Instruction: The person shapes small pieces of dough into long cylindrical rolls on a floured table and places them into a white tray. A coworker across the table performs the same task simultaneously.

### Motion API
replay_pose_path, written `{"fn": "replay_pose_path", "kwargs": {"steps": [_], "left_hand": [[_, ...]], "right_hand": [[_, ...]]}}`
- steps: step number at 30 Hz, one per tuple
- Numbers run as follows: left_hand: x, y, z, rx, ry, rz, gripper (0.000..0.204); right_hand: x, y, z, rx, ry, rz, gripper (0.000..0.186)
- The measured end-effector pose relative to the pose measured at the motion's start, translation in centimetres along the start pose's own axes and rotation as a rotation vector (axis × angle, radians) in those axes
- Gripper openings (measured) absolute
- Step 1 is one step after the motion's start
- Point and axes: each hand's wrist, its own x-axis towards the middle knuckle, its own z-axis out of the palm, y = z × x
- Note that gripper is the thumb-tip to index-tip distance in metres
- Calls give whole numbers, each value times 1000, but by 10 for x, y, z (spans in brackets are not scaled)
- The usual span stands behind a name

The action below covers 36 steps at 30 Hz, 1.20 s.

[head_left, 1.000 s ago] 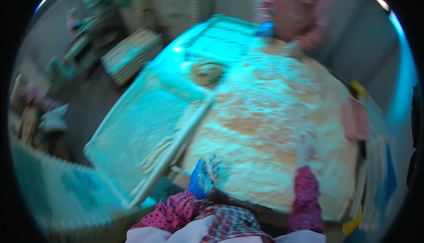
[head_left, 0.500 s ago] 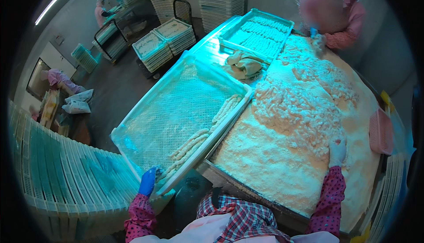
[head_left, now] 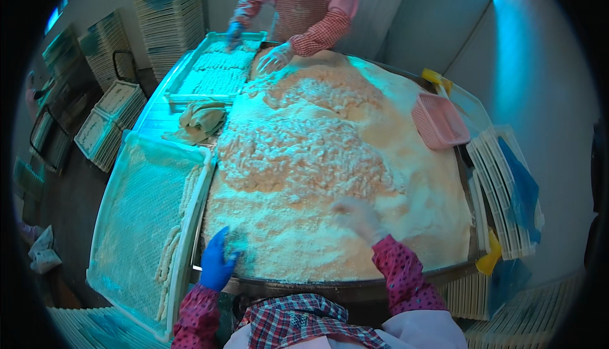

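Observation:
A wide round table [head_left: 406,282] carries a big heap of pale crumbs [head_left: 330,159] with many coated sticks in it. My left hand [head_left: 217,261], in a blue glove, rests on the near left edge of the heap, fingers spread. In a white crumb-covered glove, my right hand [head_left: 358,217] lies on the crumbs near the front, fingers apart. Neither hand visibly holds anything. A mesh tray [head_left: 143,222] to my left carries rows of coated sticks [head_left: 174,241] along its right side.
Across the table a person in pink [head_left: 304,13] works with both hands at a second tray [head_left: 212,73] of coated sticks. A cloth [head_left: 200,121] lies between the trays. A pink basket [head_left: 439,121] and white trays [head_left: 504,190] sit at right. Tray stacks [head_left: 108,124] stand at left.
My view has swung right, toward the table. My left hand has left the mesh tray's near corner and come onto the crumb heap. My right hand has moved left and inward on the crumbs.

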Motion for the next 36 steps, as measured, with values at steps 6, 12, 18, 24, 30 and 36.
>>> {"fn": "replay_pose_path", "kwargs": {"steps": [6,12,18,24,30,36], "left_hand": [[46,37,100,7,-197,270,81],[94,86,189,-54,-223,432,49],[107,102,184,30,-205,487,35],[111,55,130,61,9,339,54],[100,66,107,128,68,378,56],[71,90,146,-94,-271,275,48]], "right_hand": [[-61,50,16,-150,147,168,33],[1,52,-5,1,514,125,19],[69,91,-46,-671,475,122,17],[44,95,-58,141,520,205,12],[-35,37,-6,-272,159,-122,26],[-75,68,-5,-135,477,394,49]]}}
